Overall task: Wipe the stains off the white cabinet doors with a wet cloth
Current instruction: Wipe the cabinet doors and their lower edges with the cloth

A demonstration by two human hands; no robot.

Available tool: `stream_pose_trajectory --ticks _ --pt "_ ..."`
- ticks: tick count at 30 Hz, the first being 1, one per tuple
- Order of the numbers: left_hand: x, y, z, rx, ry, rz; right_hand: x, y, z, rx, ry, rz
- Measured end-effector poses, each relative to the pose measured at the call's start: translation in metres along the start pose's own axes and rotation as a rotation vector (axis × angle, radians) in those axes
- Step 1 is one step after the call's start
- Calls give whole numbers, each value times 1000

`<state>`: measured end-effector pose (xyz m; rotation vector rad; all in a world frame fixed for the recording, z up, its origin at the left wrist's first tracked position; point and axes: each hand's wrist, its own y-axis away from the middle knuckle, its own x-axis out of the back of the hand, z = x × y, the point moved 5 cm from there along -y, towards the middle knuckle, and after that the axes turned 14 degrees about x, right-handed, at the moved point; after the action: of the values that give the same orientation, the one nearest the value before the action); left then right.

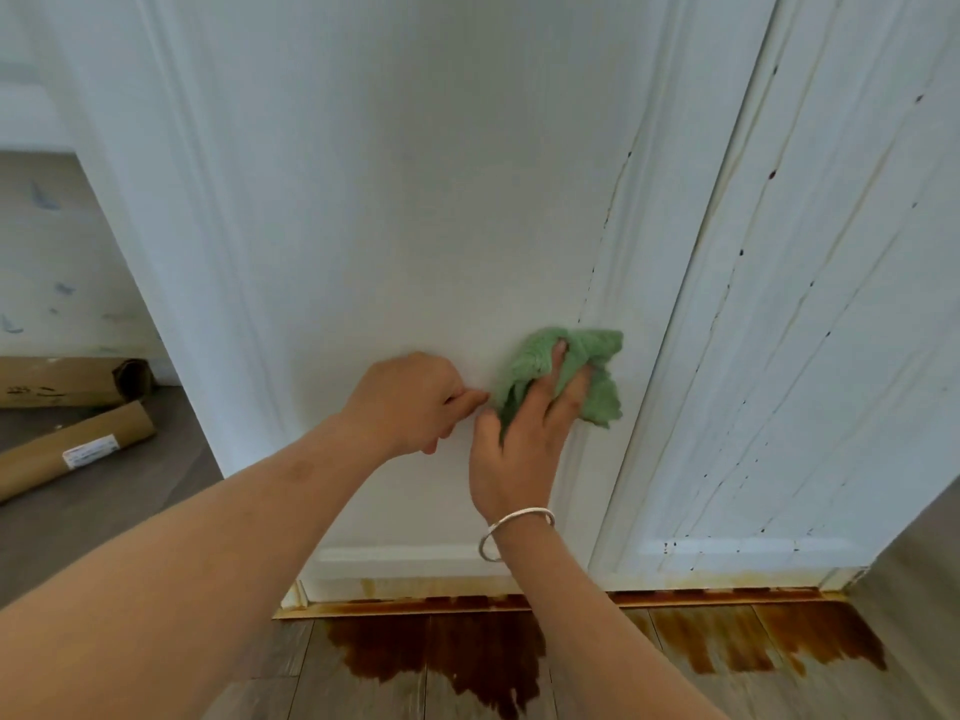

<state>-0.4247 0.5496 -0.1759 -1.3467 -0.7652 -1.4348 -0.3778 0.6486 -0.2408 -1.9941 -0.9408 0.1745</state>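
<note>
A green cloth is pressed against the lower right part of the left white cabinet door. My right hand, with a silver bangle on the wrist, grips the cloth, fingers spread over it. My left hand rests on the same door just left of the cloth, fingers curled, holding nothing. Dark specks run down the moulding at this door's right edge. The right white cabinet door carries dark spots and yellowish drip streaks.
Brown rusty stains spread over the grey wooden floor below the doors and along the bottom rail. Two brown cardboard tubes lie on the floor at the left. A stained wall stands behind them.
</note>
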Motion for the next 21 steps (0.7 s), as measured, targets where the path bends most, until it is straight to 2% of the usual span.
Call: stream_pose_trajectory --ticks 2,8,13,17,21 --pt "17 -2 9 -6 65 30 9 -15 1 81 21 -6" --pt "74 -10 33 -39 171 210 14 14 20 108 187 -130" --pt "94 -15 31 -33 54 162 28 1 10 103 195 -351" --pt "99 -15 36 -33 47 128 50 -85 -41 289 96 -206" --pt "102 -17 35 -12 91 96 58 -148 -80 332 86 -88"
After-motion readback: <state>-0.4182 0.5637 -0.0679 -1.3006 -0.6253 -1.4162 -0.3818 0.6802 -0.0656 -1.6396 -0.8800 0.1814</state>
